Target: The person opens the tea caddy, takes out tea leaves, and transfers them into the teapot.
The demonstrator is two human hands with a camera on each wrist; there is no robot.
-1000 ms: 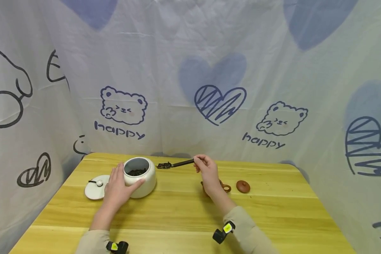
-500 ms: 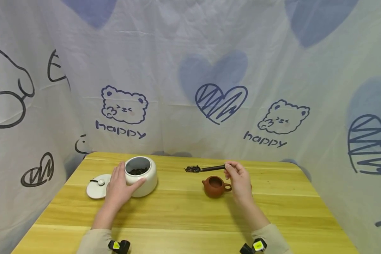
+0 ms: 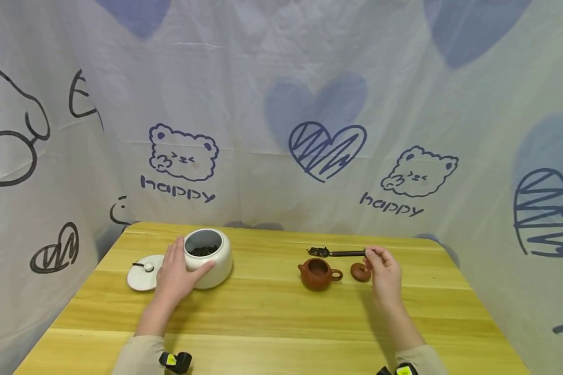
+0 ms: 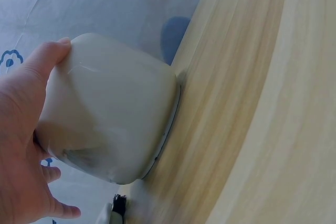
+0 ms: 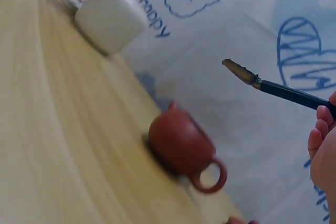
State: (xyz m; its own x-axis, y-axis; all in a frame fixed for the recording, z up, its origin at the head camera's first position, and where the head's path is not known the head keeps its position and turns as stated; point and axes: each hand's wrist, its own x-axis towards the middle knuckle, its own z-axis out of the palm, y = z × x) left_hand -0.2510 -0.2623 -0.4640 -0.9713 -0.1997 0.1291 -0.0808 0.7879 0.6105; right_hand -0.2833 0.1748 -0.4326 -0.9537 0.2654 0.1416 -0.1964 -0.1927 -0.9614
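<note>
On the left, a white ceramic jar stands upright with dark tea leaves inside. My left hand grips its side, thumb across the front and fingers along the left. The left wrist view has the same jar close up. My right hand pinches the end of a tea scoop's dark handle. Leaves lie heaped on the scoop's head, which is held above and behind a small reddish-brown teapot. The teapot is uncovered, its spout pointing left and its handle right.
The jar's white lid, with a round knob, lies left of the jar, partly behind my left hand. The teapot's brown lid rests on the wooden table beside my right hand. A printed cloth hangs behind the table.
My right hand has carried the loaded tea scoop rightward from beside the jar to above the teapot's far side, uncovering the teapot to view. My left hand keeps its grip on the jar.
</note>
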